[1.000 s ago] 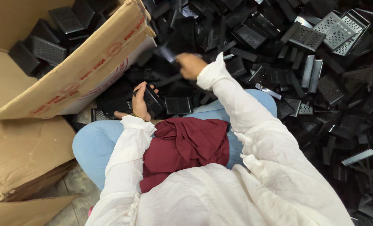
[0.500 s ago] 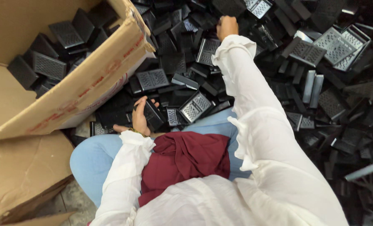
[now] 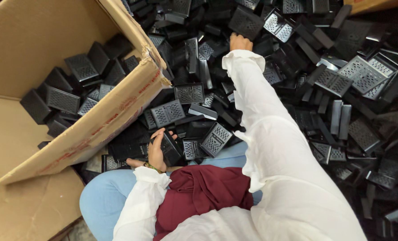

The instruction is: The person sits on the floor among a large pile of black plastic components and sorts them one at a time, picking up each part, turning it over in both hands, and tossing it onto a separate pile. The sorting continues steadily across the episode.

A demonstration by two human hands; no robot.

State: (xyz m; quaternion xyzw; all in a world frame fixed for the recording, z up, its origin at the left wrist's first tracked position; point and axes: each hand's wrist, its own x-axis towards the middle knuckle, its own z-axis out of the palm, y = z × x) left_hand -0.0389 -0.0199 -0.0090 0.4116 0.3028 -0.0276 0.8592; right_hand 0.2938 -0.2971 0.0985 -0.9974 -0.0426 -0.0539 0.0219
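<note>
The left hand (image 3: 156, 151) is near the lap, fingers curled around a black perforated plastic part (image 3: 170, 149) just right of the cardboard box (image 3: 118, 114). The right hand (image 3: 240, 42) is stretched out to the far side, resting on the pile of black grille parts (image 3: 333, 85); its fingers are hidden among them, so its grip cannot be told. More of the same parts lie inside the box at left. A dark red cloth (image 3: 199, 192) lies across the lap.

Black perforated plastic pieces (image 3: 214, 139), seemingly.
</note>
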